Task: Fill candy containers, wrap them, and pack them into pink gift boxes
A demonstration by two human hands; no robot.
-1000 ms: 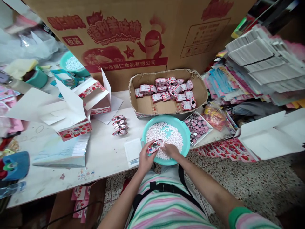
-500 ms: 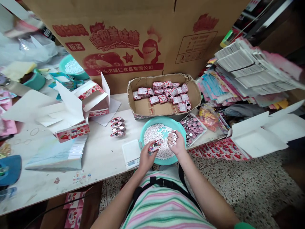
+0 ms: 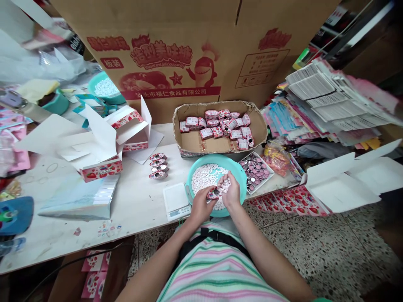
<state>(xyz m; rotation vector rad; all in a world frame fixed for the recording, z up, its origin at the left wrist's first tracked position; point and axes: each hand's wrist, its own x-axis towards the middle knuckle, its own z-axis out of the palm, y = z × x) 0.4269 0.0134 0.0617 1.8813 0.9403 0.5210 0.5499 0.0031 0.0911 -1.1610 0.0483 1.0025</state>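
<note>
Holding a pack (image 3: pixel 213 193), the left hand (image 3: pixel 200 205) should be steady; the right hand (image 3: pixel 232 193), cupped around candies (image 3: pixel 223 185), should tip slowly, bowl (image 3: pixel 217 158) beneath both.

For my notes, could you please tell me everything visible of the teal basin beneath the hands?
The teal basin is round, plastic-looking, with a broad rim and left tab. It stands upright beside the scale, at the table's near edge, its bottom partly covered by pale pellets. The left hand and right hand are over it; contact is unclear.
</note>
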